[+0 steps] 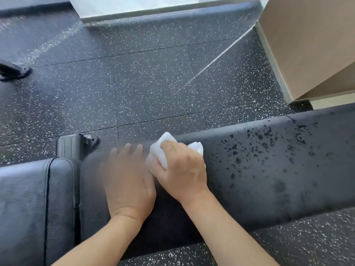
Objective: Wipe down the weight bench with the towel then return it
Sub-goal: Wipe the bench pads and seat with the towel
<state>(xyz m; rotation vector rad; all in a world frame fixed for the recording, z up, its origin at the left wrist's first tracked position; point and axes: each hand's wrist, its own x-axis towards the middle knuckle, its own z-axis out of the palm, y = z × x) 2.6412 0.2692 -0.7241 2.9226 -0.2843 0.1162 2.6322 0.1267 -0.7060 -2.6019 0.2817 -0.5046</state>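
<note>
black padded vinyl weight bench [249, 169] is mid-wipe: right hand [182, 169] grips the crumpled white towel [157, 150] on its pad, left hand [126, 175] flat alongside. next, i'd judge, sweep right through the dark specks [269, 143].

Black debris [269, 143] on padded bench [249, 189]

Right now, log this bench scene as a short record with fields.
right hand: grips the crumpled white towel, pressing it on the long black padded bench
left hand: flat on the pad, fingers straight, motion-blurred
bench state: dark specks scattered right of the towel
seat pad: black, left end
floor: black speckled rubber tiles
</note>
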